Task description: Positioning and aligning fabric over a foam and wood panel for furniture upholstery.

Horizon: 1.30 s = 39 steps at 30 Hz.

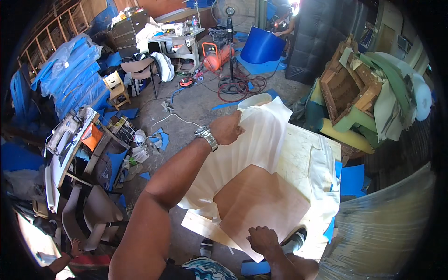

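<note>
My left hand (226, 129), with a metal-banded watch on the wrist, is closed on the edge of a thin white sheet of fabric (261, 130) and holds it up in folds. Under and in front of the fabric lies a flat brown sheet (263, 198); I cannot tell whether it is cloth or board. My right hand (263, 240) is at the near edge of the brown sheet, fingers curled down; what they pinch, if anything, is hidden. Both sheets lie over a pale plywood board (298, 158). More white fabric (324, 177) is bunched along its right side.
A standing fan (230, 46), an orange air compressor (218, 58) and coiled hoses (235, 88) are ahead. A sewing machine (172, 29) stands on a table at the back. Wooden frames with foam (352, 88) are piled right. Another person's hand (75, 247) shows lower left.
</note>
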Each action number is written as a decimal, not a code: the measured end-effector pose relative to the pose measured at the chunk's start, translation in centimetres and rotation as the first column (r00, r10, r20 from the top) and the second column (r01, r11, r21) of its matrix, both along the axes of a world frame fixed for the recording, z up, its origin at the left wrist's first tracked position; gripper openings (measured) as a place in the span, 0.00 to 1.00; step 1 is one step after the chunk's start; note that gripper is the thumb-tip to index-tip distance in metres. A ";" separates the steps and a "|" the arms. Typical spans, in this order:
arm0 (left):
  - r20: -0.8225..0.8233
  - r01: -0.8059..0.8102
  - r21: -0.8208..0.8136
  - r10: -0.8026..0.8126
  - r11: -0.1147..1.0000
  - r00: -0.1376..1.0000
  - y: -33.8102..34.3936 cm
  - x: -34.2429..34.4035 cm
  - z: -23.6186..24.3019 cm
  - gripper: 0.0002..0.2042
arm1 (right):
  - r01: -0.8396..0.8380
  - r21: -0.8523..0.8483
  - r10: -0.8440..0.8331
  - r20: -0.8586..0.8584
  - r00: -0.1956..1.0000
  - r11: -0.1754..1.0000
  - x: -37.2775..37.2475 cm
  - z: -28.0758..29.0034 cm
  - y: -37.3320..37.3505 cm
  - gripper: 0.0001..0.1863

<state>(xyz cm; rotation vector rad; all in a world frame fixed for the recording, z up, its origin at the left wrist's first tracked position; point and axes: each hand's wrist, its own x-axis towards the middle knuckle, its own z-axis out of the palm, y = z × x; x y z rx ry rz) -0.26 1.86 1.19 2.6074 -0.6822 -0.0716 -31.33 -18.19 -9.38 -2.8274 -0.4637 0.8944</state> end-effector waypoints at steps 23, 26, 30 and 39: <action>0.012 -0.018 0.007 0.018 1.000 1.000 0.0 -0.2 0.1 0.22 | 0.010 0.003 -0.010 -0.017 1.000 1.000 0.1 0.2 0.1 0.17; 0.017 -0.009 0.005 0.009 1.000 1.000 0.0 -0.2 0.2 0.22 | 0.009 0.003 -0.009 -0.013 1.000 1.000 0.0 0.1 0.0 0.17; -0.003 -0.005 0.012 0.005 1.000 1.000 0.0 -0.2 0.3 0.23 | 0.007 -0.008 -0.008 -0.013 1.000 1.000 0.0 0.1 0.0 0.17; 0.008 -0.010 -0.007 0.010 1.000 1.000 0.0 -0.2 0.1 0.23 | -0.006 -0.003 0.006 0.015 1.000 1.000 -0.1 -0.1 0.0 0.17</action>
